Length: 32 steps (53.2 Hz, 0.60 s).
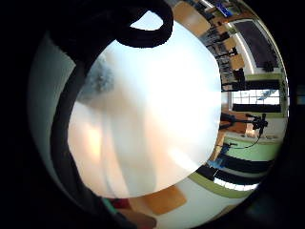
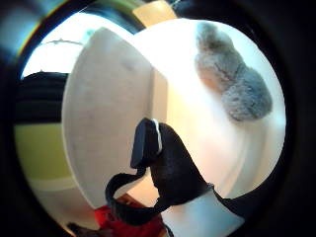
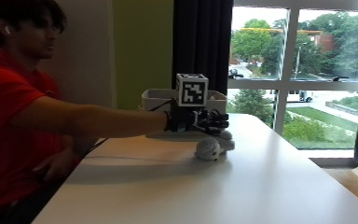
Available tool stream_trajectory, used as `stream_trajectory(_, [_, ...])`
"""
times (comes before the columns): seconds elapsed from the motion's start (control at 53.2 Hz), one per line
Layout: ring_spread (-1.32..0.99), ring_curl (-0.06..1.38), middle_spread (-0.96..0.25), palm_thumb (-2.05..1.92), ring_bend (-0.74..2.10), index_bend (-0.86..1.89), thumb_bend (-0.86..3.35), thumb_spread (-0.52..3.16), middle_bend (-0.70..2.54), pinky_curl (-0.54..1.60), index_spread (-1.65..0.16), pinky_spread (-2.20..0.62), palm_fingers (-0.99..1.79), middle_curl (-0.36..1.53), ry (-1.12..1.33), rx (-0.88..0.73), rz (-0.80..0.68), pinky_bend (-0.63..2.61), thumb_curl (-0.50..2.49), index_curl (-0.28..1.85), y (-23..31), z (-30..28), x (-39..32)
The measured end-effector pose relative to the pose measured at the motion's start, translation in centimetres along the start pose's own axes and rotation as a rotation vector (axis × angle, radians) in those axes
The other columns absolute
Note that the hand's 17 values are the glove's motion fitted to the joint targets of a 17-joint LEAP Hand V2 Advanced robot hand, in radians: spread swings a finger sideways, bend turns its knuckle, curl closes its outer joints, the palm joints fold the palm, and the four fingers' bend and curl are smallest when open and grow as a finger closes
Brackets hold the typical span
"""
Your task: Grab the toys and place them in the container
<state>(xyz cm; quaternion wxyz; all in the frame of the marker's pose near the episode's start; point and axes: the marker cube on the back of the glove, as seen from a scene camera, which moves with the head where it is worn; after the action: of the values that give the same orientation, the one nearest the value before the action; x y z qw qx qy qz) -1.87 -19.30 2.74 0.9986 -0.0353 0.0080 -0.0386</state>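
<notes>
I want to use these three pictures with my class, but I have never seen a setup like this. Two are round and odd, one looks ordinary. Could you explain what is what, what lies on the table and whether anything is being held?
There is no machine here: a person seated at a white table works with a gloved right hand. The ordinary picture comes from a camera beside the table. The two round ones come from small cameras on that hand's palm, one by the thumb, one by the little finger, looking out at what lies under the hand. The black straps at their edges belong to the glove.

On the table lies a grey plush toy, which the thumb side view also shows. Behind the hand stands a white container. The hand hovers just over the toy. Whether its fingers hold anything I cannot tell from these views.
</notes>
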Motion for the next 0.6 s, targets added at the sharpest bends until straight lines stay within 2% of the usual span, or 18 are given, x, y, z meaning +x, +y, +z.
stream_trajectory(0.414, [-0.08,0.25,-0.1,-0.04,0.19,0.2,-0.04,1.25,0.12,0.32,-0.43,0.04,-0.09,0.21,0.123,0.019,0.014,0.85,0.26,0.43,-4.6,3.0,-0.2])
stream_trajectory(0.602, [-0.08,0.26,-0.1,-0.04,0.19,0.2,-0.04,1.25,0.13,0.33,-0.44,0.05,-0.07,0.2,0.085,0.019,0.111,0.86,0.25,0.43,-6.8,4.6,0.5])
